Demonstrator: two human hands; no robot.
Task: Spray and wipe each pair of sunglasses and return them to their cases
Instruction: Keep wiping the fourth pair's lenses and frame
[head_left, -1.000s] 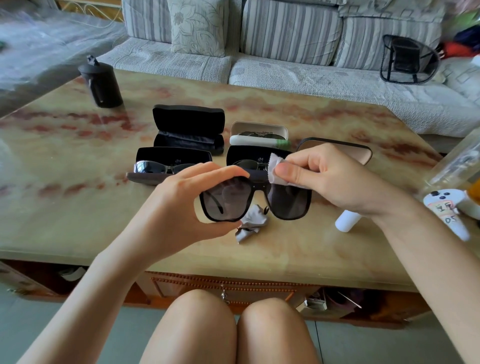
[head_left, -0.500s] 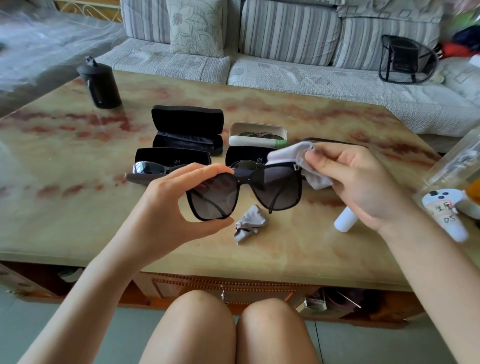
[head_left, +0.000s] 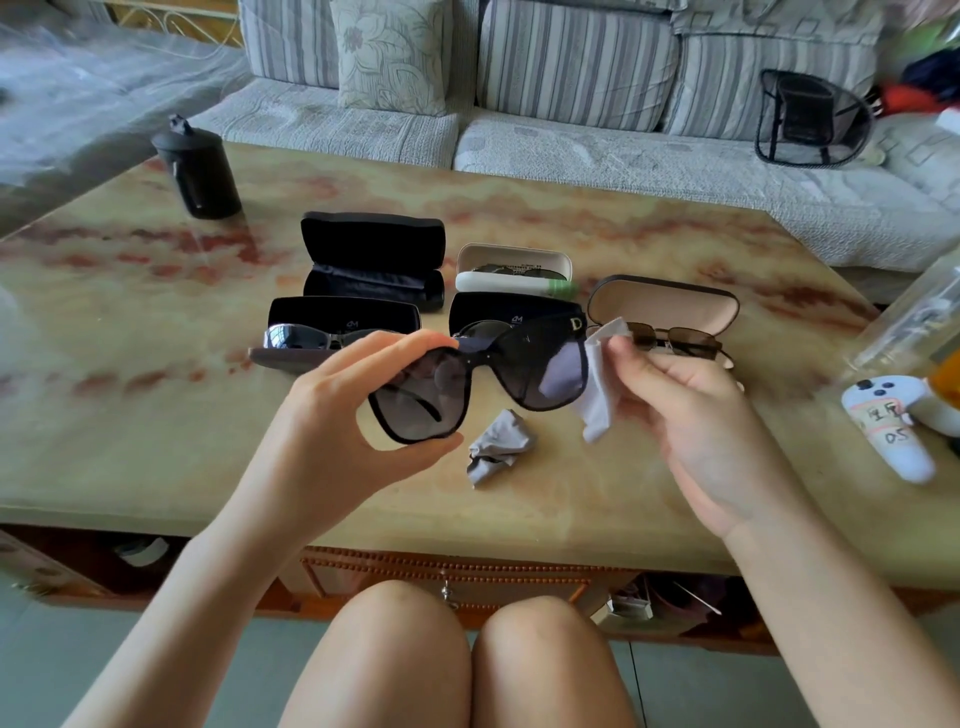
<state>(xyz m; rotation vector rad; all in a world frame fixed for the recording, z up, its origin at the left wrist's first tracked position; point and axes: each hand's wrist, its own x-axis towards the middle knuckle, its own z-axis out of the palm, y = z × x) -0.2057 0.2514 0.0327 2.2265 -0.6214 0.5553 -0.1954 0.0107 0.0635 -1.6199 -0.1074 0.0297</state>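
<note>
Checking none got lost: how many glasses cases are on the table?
5, all open: rear-left black case, white case behind centre, front-left black case, middle black case behind the held sunglasses, beige-lined case at right.

- Marble-pattern table (head_left: 130, 415) with beige top and red veins, across the middle of the scene.
- Black cylinder container (head_left: 200, 174) with lid, upright, at the far left corner of the table.
- Grey striped sofa (head_left: 571, 150) behind the far edge of the table.
- Floral cushion (head_left: 392, 54) leaning on the sofa back, left of centre.
- Black mesh back support (head_left: 810, 119) on the sofa seat, far right.
- White controller (head_left: 888, 431) with handwritten label, lying at the right edge of the table.
- Clear plastic container (head_left: 914, 322) just beyond the controller, partly cut off.
- Wooden drawer front (head_left: 447, 577) with beaded trim, under the near edge.
</note>
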